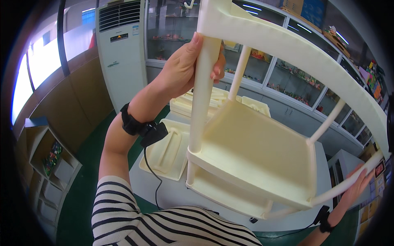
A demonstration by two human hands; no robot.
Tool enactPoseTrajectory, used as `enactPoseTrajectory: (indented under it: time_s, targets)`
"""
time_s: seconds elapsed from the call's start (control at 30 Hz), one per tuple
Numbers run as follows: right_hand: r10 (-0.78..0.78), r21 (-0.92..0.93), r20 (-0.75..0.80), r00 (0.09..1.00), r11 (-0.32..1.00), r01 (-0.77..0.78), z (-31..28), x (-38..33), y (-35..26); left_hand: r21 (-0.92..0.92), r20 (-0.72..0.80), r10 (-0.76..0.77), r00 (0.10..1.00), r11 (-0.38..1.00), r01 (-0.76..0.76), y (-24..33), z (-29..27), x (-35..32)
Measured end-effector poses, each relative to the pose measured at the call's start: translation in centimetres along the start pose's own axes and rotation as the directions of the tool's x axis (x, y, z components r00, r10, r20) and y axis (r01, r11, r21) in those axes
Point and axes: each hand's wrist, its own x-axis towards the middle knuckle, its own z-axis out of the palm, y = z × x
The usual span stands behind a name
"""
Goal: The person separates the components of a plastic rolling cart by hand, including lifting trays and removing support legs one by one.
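A cream plastic shelf rack (258,143) with round posts and stacked tiers stands close in front of me, its top tier raised nearest to view. My left hand (178,67) is closed around the left near post (202,94), just under the top tier, thumb pointing up along it. At the far right, my right hand (353,189) is wrapped against the right near post (347,182), its fingers lying along the post below the top tier. A lower tier (225,189) shows beneath the middle one. Both wrists wear black straps with small cabled devices.
The rack is over a white table (164,192). A cream tray (182,164) with a long piece in it lies left of the rack, and a cream bin (180,107) of parts sits behind. An air conditioner (123,61), glass cabinets (287,78) and a low shelf unit (53,164) surround the table.
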Motion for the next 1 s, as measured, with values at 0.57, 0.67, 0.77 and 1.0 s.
enactPoseTrajectory:
  time_s: [0.57, 0.67, 0.77, 1.0]
  targets:
    - [0.000, 0.251, 0.273, 0.962, 0.965, -0.072, 1.8, 8.7, -2.0, 0.132, -0.305, -0.093, 0.948, 0.982, 0.138, 0.2, 3.8, 1.3]
    - [0.009, 0.227, 0.276, 0.961, 0.971, -0.074, 2.3, 8.5, -2.7, 0.139, -0.300, -0.078, 0.951, 0.982, 0.124, 0.2, 3.6, 1.2]
    - [0.040, 0.217, 0.326, 0.944, 0.969, -0.116, 1.3, 9.7, -2.4, 0.110, -0.285, -0.086, 0.955, 0.987, 0.121, 0.2, 3.7, 1.3]
    - [0.090, 0.141, 0.411, 0.907, 0.977, -0.160, -1.4, 11.9, -1.6, 0.063, -0.306, -0.127, 0.943, 0.986, 0.154, 0.4, 4.1, 1.4]
